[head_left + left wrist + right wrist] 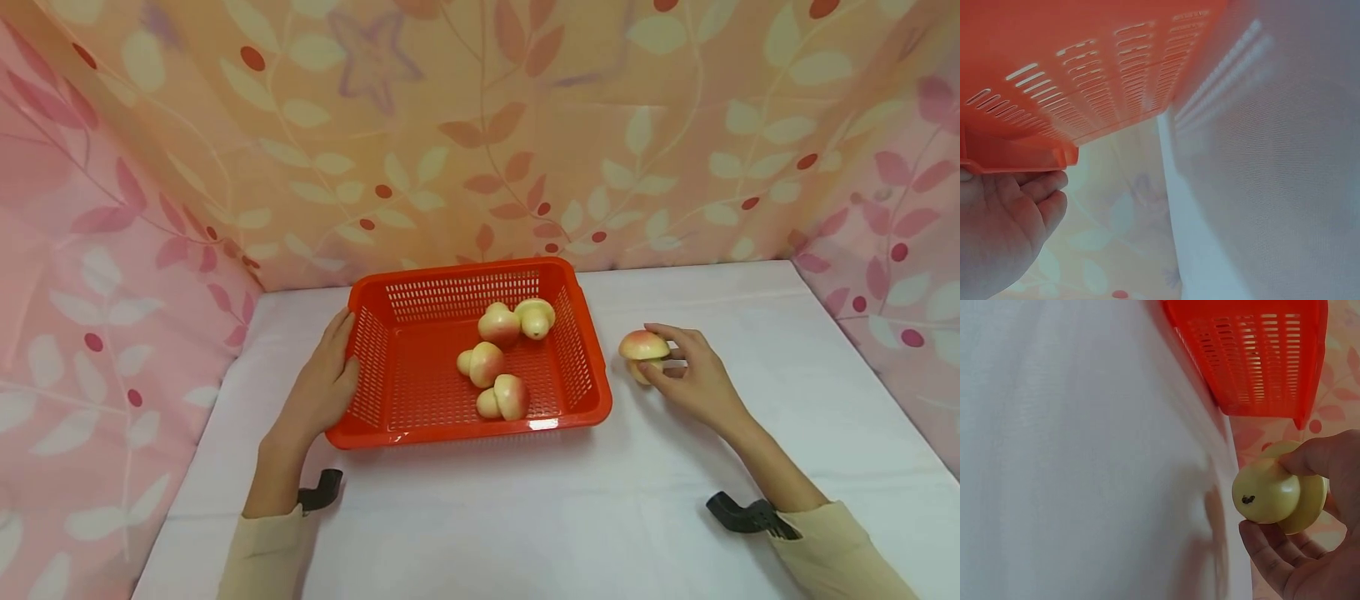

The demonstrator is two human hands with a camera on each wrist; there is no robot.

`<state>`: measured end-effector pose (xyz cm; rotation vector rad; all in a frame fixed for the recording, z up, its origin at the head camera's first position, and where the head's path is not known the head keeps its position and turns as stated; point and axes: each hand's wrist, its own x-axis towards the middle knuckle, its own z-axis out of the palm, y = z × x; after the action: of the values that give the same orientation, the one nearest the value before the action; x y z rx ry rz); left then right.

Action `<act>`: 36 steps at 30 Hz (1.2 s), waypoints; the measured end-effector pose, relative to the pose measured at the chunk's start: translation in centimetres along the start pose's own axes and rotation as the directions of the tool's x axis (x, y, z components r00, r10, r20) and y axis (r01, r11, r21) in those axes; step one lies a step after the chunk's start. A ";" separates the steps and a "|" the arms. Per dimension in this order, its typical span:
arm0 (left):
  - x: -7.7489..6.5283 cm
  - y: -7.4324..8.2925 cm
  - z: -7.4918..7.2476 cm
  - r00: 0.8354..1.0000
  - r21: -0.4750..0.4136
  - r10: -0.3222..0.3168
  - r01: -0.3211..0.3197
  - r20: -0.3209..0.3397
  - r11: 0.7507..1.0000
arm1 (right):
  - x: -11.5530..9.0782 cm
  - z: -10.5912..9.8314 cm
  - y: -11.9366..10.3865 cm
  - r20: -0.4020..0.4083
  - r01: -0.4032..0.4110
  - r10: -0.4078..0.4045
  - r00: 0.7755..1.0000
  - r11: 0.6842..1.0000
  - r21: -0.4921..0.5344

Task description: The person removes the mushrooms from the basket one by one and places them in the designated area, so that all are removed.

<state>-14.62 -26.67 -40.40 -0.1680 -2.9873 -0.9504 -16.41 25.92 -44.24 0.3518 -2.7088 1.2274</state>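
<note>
My right hand (697, 375) pinches a toy mushroom (643, 345) with a pink and cream cap, just right of the red basket (468, 432). In the right wrist view the mushroom's pale round stem (1265, 492) has a dark mark on its end. Thumb and fingers grip it from opposite sides, with its shadow on the cloth. My left hand (322, 383) rests against the basket's left rim, its fingers lying along the edge. The left wrist view shows fingers (1050, 187) touching the rim from outside. Several similar mushrooms (512, 397) lie inside the basket, toward its right half.
A white cloth (495, 517) covers the table. Floral fabric (480, 142) hangs behind it, with pink fabric at both sides. The basket stands near the back edge, its walls slotted. Black curved pieces (738, 512) are strapped at both wrists.
</note>
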 end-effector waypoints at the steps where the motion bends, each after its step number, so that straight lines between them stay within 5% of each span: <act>1: 0.0 0.0 -0.1 1.000 0.002 0.000 0.000 0.004 1.000 | 0.0 0.0 0.1 -0.005 0.002 -0.002 1.000 1.000 -0.006; 23: -0.1 0.2 -0.1 1.000 -0.029 0.004 -0.004 0.003 1.000 | 0.3 0.1 1.2 0.015 -0.032 0.033 0.999 0.998 -0.054; 36: 0.0 -0.2 0.2 0.997 -0.043 0.071 -0.072 -0.023 0.996 | 0.2 0.5 0.9 0.001 -0.026 0.026 1.000 0.996 -0.086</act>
<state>-14.67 -26.74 -40.69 -0.2616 -2.9208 -1.0035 -16.87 26.07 -45.13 0.3077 -2.7662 1.1128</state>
